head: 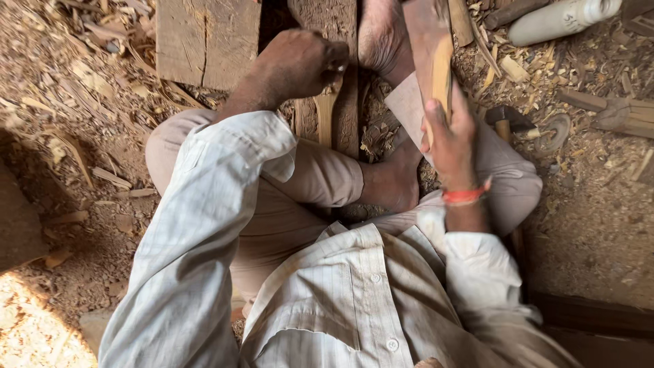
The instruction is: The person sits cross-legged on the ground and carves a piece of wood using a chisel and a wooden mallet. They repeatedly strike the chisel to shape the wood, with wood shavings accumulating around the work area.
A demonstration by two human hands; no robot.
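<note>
My left hand [300, 65] is a closed fist gripping the top of a light, narrow wooden piece [325, 114]. The piece stands against a dark plank [344, 27] between my legs. My right hand [449, 136], with an orange band at the wrist, is wrapped around a flat pale wooden bat [439, 65] that points away from me beside my bare foot [381, 34]. My other foot [392, 182] rests on the ground below the plank. What the left fist covers is hidden.
A wide wooden board [204, 41] lies at the top left. A hammer [507, 121], a white bottle [562, 19] and a ribbed wood block [623, 116] sit at the right. Wood chips and shavings cover the dirt ground.
</note>
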